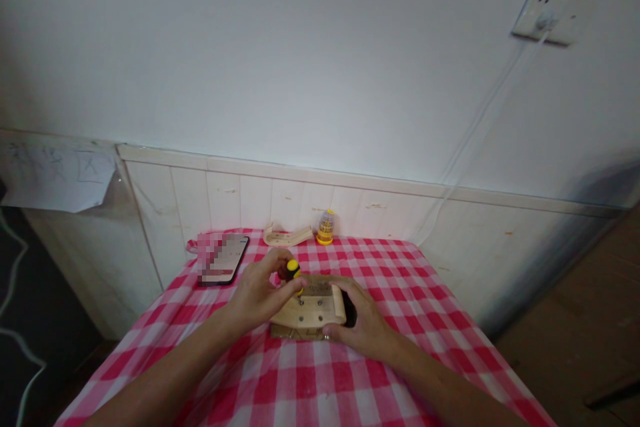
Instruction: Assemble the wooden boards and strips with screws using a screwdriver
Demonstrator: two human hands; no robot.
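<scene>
A light wooden piece [313, 307] with small screw holes lies on the red and white checked tablecloth [300, 380]. My left hand [260, 290] is closed on a small screwdriver [294, 271] with a yellow and black handle, standing upright with its tip on the wood. My right hand [360, 320] wraps round the right end of the wooden piece and holds it down.
A phone [223, 259] lies at the back left of the table. A second curved wooden part [286, 236] and a yellow bit holder [325, 227] stand by the white panelled wall. A wall socket [547, 17] with a cable is above right. The floor drops off both sides.
</scene>
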